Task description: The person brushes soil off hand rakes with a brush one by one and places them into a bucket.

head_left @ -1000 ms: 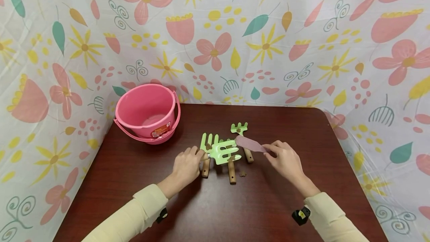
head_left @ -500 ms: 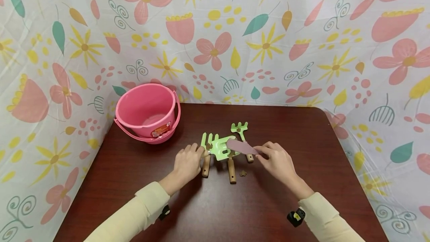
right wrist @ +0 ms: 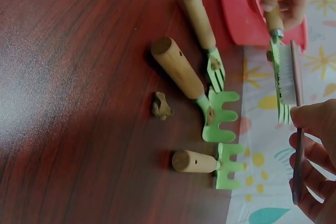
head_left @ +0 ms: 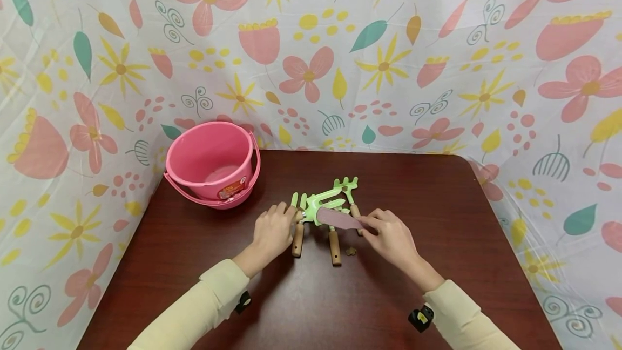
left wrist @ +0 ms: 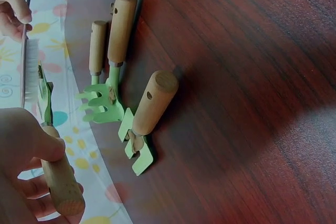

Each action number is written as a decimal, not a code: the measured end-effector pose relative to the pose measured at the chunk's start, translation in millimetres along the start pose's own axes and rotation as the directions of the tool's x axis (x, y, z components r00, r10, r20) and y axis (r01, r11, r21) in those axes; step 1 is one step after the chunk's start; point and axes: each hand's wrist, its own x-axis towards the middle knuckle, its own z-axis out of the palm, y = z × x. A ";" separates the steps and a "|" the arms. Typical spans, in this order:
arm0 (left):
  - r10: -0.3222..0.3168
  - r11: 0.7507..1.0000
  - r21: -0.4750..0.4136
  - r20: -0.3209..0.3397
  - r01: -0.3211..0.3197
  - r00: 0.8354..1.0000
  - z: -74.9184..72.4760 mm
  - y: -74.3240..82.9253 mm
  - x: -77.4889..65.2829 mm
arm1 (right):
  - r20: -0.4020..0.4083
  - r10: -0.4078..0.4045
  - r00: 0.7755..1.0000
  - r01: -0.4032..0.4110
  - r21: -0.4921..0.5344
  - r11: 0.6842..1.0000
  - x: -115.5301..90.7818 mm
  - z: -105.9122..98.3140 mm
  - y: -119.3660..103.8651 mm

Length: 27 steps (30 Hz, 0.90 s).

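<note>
My left hand (head_left: 273,231) grips the wooden handle (left wrist: 62,182) of a green hand fork (head_left: 315,204), held above the table with its tines to the right. In my right hand (head_left: 389,236) is a brush (head_left: 337,219) with a mauve back and white bristles (right wrist: 286,74), pinched by its thin handle. The bristles lie against the fork's green head in the right wrist view. Below on the table are another green fork (right wrist: 215,72), a green rake (right wrist: 220,119) and a smaller rake (right wrist: 227,166), all wooden-handled. Brown clumps cling to some of them.
A pink bucket (head_left: 214,150) with its handle hanging down stands at the back left of the dark wooden table (head_left: 413,188). One loose brown clump (head_left: 351,251) lies near the rake handles. Flower-patterned cloth (head_left: 311,26) hangs behind and at both sides.
My right hand has moved left with the brush, sliding it along the fork's head towards the handle. The fork has tilted in my left hand, its tines now pointing further up and away.
</note>
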 end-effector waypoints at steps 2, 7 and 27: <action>-0.002 1.000 0.002 0.008 0.002 1.000 -0.9 -0.1 0.3 | 0.005 -0.007 1.000 0.007 -0.008 1.000 0.2 0.8 -1.2; -0.008 1.000 0.011 0.015 0.008 1.000 -1.7 -1.7 0.0 | 0.010 -0.020 1.000 0.020 -0.028 0.999 0.7 0.8 -1.6; -0.014 1.000 0.010 0.011 0.014 1.000 -5.8 -4.9 -1.3 | -0.024 -0.044 0.999 0.044 -0.027 0.999 1.9 -5.4 8.5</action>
